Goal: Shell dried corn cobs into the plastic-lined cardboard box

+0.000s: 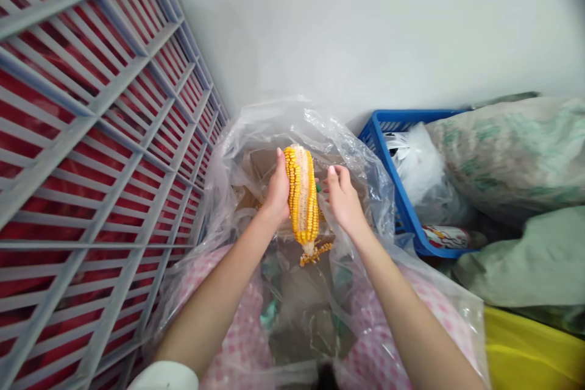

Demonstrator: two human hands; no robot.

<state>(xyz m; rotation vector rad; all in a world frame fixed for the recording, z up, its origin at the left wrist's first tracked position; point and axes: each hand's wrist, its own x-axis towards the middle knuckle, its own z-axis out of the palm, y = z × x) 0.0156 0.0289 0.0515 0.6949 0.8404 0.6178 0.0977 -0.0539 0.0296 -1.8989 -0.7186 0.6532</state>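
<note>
An ear of corn (301, 195) with yellow kernels stands nearly upright in my left hand (278, 189), whose fingers wrap around its left side. A bare pale strip of cob runs down its face. Just to the right is my right hand (343, 198), apart from the ear, its fingers loosely curled and the thumb raised. A small green spot (319, 186) shows between that hand and the ear; I cannot make out what it is. Below both hands spreads a clear plastic bag (297, 113). A few loose kernels (316, 253) show at the ear's lower end.
On the left rises a slatted plastic crate (95, 113) with red material behind its slats. A blue basket (406, 207) at the right holds a white plastic bag (420, 164). Beside it lie a stuffed sack (516, 152) and something yellow (530, 347). A pale wall (365, 24) stands behind.
</note>
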